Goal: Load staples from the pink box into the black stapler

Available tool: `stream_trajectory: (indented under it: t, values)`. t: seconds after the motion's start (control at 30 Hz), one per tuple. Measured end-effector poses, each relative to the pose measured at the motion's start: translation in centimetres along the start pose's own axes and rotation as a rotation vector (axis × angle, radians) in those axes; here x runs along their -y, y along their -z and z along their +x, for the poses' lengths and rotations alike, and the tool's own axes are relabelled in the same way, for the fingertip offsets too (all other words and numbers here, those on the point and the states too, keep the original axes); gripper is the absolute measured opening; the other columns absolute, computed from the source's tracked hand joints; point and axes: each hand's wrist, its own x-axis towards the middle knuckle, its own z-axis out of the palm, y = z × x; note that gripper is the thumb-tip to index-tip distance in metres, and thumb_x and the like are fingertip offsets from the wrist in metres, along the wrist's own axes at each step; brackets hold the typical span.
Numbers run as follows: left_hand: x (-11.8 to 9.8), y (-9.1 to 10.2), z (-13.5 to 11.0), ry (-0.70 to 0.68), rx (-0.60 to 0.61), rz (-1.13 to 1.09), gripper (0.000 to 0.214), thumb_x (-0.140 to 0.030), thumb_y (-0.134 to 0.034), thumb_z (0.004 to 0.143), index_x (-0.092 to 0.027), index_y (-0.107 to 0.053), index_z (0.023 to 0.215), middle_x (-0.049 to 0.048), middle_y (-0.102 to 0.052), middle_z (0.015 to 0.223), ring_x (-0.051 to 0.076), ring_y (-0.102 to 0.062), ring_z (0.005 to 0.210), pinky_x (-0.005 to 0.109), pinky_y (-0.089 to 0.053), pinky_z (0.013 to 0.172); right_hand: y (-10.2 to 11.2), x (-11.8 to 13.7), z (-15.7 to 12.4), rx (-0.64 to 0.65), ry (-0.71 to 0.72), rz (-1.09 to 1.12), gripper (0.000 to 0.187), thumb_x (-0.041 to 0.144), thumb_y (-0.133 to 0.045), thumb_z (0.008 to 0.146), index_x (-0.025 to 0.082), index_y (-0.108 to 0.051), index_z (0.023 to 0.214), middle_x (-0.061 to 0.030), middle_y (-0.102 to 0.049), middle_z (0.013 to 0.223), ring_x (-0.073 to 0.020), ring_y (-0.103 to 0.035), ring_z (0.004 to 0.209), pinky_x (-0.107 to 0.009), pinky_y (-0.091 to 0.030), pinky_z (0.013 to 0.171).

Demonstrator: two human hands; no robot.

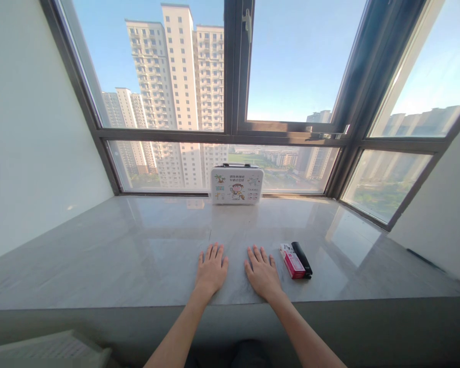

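My left hand [211,269] lies flat, palm down, on the grey marble sill [118,250], fingers stretched out and holding nothing. My right hand [262,272] rests the same way just beside it, a small gap between the two. Right of my right hand lie a small red and white box [292,260] and a black stapler-like object [302,258], side by side and touching; my hand does not touch them. A white tin case with a cartoon picture and a handle [236,184] stands upright at the back against the window.
The sill ends in a front edge [138,305] near my forearms. A white wall [30,143] bounds the left side, another the right. Window frames [237,134] run along the back and right. A pale object [49,350] shows at the lower left.
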Motion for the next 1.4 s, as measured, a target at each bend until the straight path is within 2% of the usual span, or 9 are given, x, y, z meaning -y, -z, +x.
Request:
stream_trajectory:
  t: [1.4]
  values:
    - [0.11, -0.25, -0.1, -0.015, -0.014, 0.069, 0.058, -0.047, -0.019, 0.101, -0.027, -0.032, 0.154, 0.0039, -0.026, 0.163, 0.025, -0.02, 0.151, 0.052, -0.015, 0.121, -0.37, -0.29, 0.08, -0.025, 0.014, 0.007, 0.059, 0.05, -0.025, 0.101, 0.029, -0.031, 0.156, -0.0027, -0.023, 0.164, -0.0255, -0.013, 0.152, -0.048, -0.007, 0.119]
